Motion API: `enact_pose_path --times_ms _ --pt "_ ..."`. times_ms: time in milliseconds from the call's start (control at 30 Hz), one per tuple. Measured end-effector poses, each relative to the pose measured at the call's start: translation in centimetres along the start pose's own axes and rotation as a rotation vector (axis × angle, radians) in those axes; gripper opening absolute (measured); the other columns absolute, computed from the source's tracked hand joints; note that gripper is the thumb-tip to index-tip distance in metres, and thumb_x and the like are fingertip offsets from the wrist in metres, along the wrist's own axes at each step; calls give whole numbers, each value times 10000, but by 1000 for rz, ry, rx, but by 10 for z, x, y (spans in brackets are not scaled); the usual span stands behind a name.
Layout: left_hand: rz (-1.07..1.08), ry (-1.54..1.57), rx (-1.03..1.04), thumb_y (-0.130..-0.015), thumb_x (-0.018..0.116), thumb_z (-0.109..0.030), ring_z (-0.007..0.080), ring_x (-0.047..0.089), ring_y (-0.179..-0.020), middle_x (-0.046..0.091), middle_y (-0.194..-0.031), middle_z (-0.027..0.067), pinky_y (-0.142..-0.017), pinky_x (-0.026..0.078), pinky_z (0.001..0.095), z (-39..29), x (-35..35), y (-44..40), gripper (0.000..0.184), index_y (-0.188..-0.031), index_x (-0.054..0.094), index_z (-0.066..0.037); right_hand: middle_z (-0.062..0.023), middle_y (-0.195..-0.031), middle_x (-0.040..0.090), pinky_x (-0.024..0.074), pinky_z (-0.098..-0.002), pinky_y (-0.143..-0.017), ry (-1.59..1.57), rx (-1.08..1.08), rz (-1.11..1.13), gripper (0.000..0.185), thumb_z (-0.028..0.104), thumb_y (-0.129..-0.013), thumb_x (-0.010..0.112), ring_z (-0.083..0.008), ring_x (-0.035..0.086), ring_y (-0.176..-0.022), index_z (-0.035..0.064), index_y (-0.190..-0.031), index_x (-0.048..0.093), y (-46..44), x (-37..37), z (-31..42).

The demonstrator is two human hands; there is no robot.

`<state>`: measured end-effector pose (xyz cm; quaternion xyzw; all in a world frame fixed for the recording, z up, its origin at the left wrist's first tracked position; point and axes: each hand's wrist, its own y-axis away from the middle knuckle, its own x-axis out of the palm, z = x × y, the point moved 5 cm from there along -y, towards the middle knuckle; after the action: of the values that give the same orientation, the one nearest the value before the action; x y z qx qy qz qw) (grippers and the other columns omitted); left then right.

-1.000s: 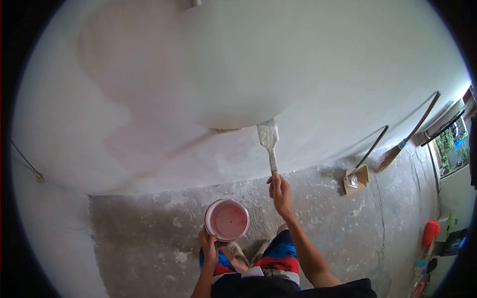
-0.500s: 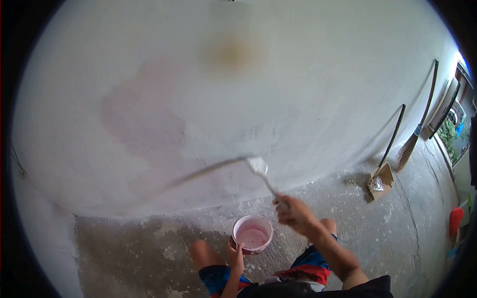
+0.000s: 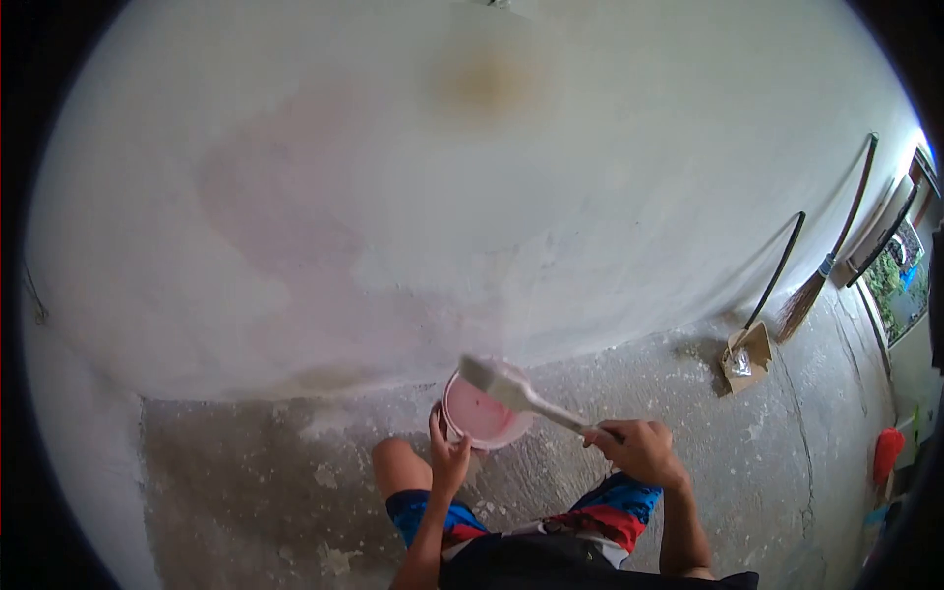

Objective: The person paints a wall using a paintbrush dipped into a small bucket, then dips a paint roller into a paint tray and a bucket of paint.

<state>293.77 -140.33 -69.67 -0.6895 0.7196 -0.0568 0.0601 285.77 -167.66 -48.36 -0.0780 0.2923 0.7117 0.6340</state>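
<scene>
My right hand (image 3: 634,450) is closed around the handle of a paintbrush (image 3: 531,398). The brush's wide head reaches over a small round bucket (image 3: 515,431) and hides part of its opening. Pink paint or pink-stained liquid shows inside the bucket. On the bucket's near left side, my left hand (image 3: 448,447) grips the rim, thumb and fingers on the wall. In front stands a white wall (image 3: 590,197) with a pink patch (image 3: 285,197) on its left part. Whether the bristles touch the paint, I cannot tell.
A long-handled dustpan (image 3: 749,359) and a broom (image 3: 808,295) lean against the wall at the right. A red object (image 3: 888,454) is at the far right edge. The concrete floor (image 3: 275,492) is worn and speckled. A doorway with greenery (image 3: 900,280) opens at the right.
The paintbrush has come away from the wall, down and back over the bucket. The bucket and my left hand have shifted up and slightly left in view.
</scene>
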Motion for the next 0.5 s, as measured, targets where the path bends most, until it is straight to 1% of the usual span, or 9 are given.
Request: enact_pose_path --times_ms 67,100,133,200,300,333,400,433,500 --pt "49 -13 38 -872 551 38 259 460 -1295 364 -1472 199 -909 568 330 -44 3 -15 731 -1504 184 25 -141 -648 626 485 -409 -594 306 -267 -92 288 312 -979 583 -304 627 -589 53 -1043 690 -4 18 -10" --pt "45 -22 23 -872 551 38 259 460 -1295 364 -1472 199 -909 568 330 -57 1 -14 731 -1504 184 25 -188 -724 640 493 -484 -649 403 -307 -100 293 267 -958 600 -400 623 -669 65 -1163 653 -7 27 -11" --pt "63 41 -41 -872 550 37 256 476 -1280 366 -1470 207 -899 570 335 -66 5 -13 726 -1504 193 27 -188 -724 640 493 -484 -649 399 -302 -94 293 267 -958 600 -400 623 -669 65 -1163 653 -10 35 -11" --pt "84 107 -104 -871 549 36 252 493 -1265 368 -1469 215 -889 572 340 -71 14 -14 722 -1504 202 29 -186 -811 623 527 -463 -678 668 -340 -76 353 137 -933 554 -389 644 -758 69 -1280 568 -20 54 -7" --pt "3 -55 -2 -868 584 -6 285 574 -1182 406 -1442 252 -842 589 335 -72 16 -5 750 -1509 198 36 -192 -887 594 538 -463 -681 684 -378 -179 458 63 -886 544 -381 648 -825 82 -1343 508 -47 77 -20" --pt "5 -62 -7 -868 584 -6 285 574 -1182 406 -1442 252 -842 589 335 -72 18 -2 750 -1509 198 36 -192 -887 594 538 -463 -681 676 -375 -177 458 63 -886 544 -381 648 -825 82 -1343 508 -52 82 -21" --pt "-32 -184 81 -857 585 -4 299 575 -1190 407 -1443 268 -830 589 327 -79 19 2 751 -1504 209 51 -208 -917 581 545 -461 -674 718 -455 -313 470 19 -867 527 -360 650 -849 75 -1333 517 -55 86 -15" --pt "-40 -188 14 -844 575 13 299 560 -1210 395 -1454 277 -824 587 324 -79 16 4 760 -1505 205 62 -208 -917 581 545 -461 -674 701 -457 -305 470 19 -867 527 -360 650 -849 75 -1333 517 -58 89 -13" --pt "-54 -193 13 -838 570 20 297 559 -1211 390 -1459 280 -825 586 321 -84 17 5 765 -1507 202 64 -200 -913 608 555 -455 -667 728 -411 -322 465 25 -858 534 -356 665 -839 78 -1320 527 -60 89 -11"
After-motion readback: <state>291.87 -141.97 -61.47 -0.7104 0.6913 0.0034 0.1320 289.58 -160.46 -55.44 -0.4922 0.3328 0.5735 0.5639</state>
